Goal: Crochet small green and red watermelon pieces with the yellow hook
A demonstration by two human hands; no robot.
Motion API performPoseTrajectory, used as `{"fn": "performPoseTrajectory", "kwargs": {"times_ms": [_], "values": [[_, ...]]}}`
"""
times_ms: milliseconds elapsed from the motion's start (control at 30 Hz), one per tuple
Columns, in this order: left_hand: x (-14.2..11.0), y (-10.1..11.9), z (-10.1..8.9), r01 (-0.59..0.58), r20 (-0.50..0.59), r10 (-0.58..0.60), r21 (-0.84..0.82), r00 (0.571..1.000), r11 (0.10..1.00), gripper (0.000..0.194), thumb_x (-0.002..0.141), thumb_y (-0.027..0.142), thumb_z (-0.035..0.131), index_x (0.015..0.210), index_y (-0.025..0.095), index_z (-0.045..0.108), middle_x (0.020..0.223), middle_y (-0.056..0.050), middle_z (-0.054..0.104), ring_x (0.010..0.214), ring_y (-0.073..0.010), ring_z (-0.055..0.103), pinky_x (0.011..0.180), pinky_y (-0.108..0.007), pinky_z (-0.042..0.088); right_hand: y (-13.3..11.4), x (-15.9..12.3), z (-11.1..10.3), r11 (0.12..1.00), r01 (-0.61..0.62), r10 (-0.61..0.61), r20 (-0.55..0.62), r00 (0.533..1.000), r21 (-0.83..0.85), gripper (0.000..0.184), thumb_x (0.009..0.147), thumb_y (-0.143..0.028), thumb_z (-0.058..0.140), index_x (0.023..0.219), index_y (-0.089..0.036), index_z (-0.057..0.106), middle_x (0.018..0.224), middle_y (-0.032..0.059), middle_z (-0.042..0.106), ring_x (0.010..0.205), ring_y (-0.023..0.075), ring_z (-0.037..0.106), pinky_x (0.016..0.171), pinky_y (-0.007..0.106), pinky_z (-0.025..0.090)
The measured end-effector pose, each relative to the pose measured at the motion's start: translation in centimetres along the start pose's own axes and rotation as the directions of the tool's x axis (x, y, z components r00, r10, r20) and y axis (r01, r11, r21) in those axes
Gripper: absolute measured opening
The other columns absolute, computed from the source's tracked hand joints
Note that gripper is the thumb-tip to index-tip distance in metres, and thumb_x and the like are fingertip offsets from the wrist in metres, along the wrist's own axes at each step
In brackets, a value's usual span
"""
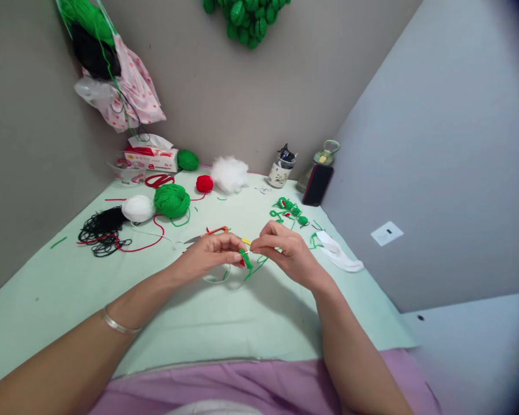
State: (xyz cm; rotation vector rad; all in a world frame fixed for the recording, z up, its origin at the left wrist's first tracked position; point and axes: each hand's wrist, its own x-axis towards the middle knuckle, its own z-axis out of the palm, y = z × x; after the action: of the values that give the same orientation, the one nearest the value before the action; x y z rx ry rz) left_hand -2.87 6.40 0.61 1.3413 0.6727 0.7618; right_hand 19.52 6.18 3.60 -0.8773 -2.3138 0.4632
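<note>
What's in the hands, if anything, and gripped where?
A small green crocheted piece, pinched by the left hand along its upper-left edge. The right hand pinches something thin and pale at its upper right, too small to identify.

A bench (190,340) is seen here, covered by a pale green cloth. At the far left, a tissue box (153,158) is flanked by a clear plastic tub (127,173), with red-handled scissors (159,181) laid close by. Balls of green yarn (172,200), white yarn (138,208) and red yarn (205,184) are spread out, and a black yarn tangle (101,230) is crossed by a red strand. White stuffing (230,174) is heaped centrally. Over right, a pen jar (280,173), a bottle (305,180) and an upright phone (318,185) are lined up; nearer, small green crocheted pieces (294,211) are scattered. Orange-handled scissors (217,230) are laid mid-bench.
</note>
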Motion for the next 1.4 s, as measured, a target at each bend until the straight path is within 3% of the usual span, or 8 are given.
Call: {"fn": "performPoseTrajectory", "kwargs": {"times_ms": [300,667,900,1033,1100,1167,1267,1400], "values": [[-0.1,-0.5,0.7,-0.021,-0.108,0.002,-0.172,0.994,0.985,0.014,0.079,0.026,0.073,0.087,0.018,0.065,0.092,-0.001,0.063,0.089,-0.0161,0.062,0.087,-0.031,0.047,-0.1,0.4,2.1,0.958,-0.261,0.277,-0.144,0.95,0.116,0.006,0.087,-0.026,0.067,0.085,-0.022,0.069,0.075,-0.0002,0.06,0.063,0.0115,0.051,0.059,0.025,0.039],[0.1,-1.3,0.3,0.005,-0.13,-0.025,-0.15,0.991,0.989,0.016,0.086,0.032,0.065,0.089,0.017,0.061,0.089,-0.001,0.059,0.075,-0.0138,0.062,0.08,-0.032,0.05,-1.8,0.3,2.4,0.983,-0.172,0.169,0.054,0.984,0.062,0.021,0.1,-0.023,0.041,0.117,-0.023,0.052,0.079,-0.002,0.062,0.064,0.0108,0.05,0.065,0.023,0.039],[0.3,-1.4,0.6,0.021,-0.104,-0.018,0.031,0.994,0.999,0.021,0.083,0.036,0.065,0.087,0.015,0.063,0.075,0.0,0.061,0.069,-0.0138,0.059,0.071,-0.028,0.046,-1.3,0.1,2.9,0.984,-0.154,0.159,0.055,0.986,-0.086,0.015,0.098,-0.023,0.045,0.096,-0.022,0.06,0.076,-0.0018,0.064,0.06,0.0092,0.049,0.059,0.022,0.035],[0.3,-1.2,0.9,0.018,-0.114,-0.005,0.109,0.993,0.994,0.02,0.08,0.036,0.066,0.081,0.016,0.063,0.069,0.0,0.059,0.066,-0.0139,0.056,0.065,-0.026,0.042,-1.7,0.3,3.0,0.984,-0.158,0.166,-0.102,0.981,0.082,0.01,0.089,-0.022,0.057,0.083,-0.02,0.064,0.083,0.0019,0.063,0.063,0.0095,0.051,0.057,0.022,0.039],[0.3,-1.2,1.0,0.024,-0.122,-0.007,0.142,0.992,0.99,0.02,0.079,0.035,0.067,0.08,0.016,0.064,0.068,0.0,0.059,0.064,-0.0135,0.054,0.062,-0.026,0.041,-2.0,0.5,2.8,0.912,-0.157,0.235,-0.168,0.957,0.379,0.01,0.087,-0.026,0.06,0.08,-0.02,0.062,0.089,0.0036,0.063,0.062,0.0097,0.055,0.054,0.023,0.043],[0.4,-1.3,0.9,0.04,-0.129,-0.022,0.141,0.991,0.989,0.02,0.078,0.035,0.067,0.082,0.016,0.066,0.07,0.0,0.059,0.064,-0.0137,0.055,0.062,-0.026,0.042,-2.0,0.7,2.2,0.7,-0.19,0.349,-0.097,0.932,0.688,0.012,0.087,-0.031,0.059,0.081,-0.02,0.057,0.086,0.0023,0.065,0.055,0.01,0.058,0.048,0.023,0.046],[0.4,-1.4,0.6,0.061,-0.15,-0.043,0.113,0.988,0.992,0.021,0.078,0.035,0.067,0.085,0.016,0.066,0.07,0.0,0.058,0.065,-0.0139,0.055,0.064,-0.027,0.045,-1.0,0.9,0.5,0.423,-0.222,0.473,-0.005,0.881,0.878,0.016,0.086,-0.035,0.06,0.085,-0.022,0.05,0.068,-0.0042,0.062,0.049,0.011,0.061,0.046,0.022,0.05],[0.4,-1.4,-0.1,0.048,-0.198,-0.024,0.118,0.98,0.992,0.02,0.077,0.035,0.068,0.083,0.016,0.064,0.07,0.001,0.056,0.067,-0.0144,0.056,0.069,-0.029,0.049,1.9,0.3,-3.1,0.508,0.042,0.57,-0.373,0.732,0.86,0.019,0.083,-0.034,0.067,0.082,-0.022,0.052,0.063,-0.0082,0.053,0.059,0.0084,0.062,0.069,0.026,0.06]]}}
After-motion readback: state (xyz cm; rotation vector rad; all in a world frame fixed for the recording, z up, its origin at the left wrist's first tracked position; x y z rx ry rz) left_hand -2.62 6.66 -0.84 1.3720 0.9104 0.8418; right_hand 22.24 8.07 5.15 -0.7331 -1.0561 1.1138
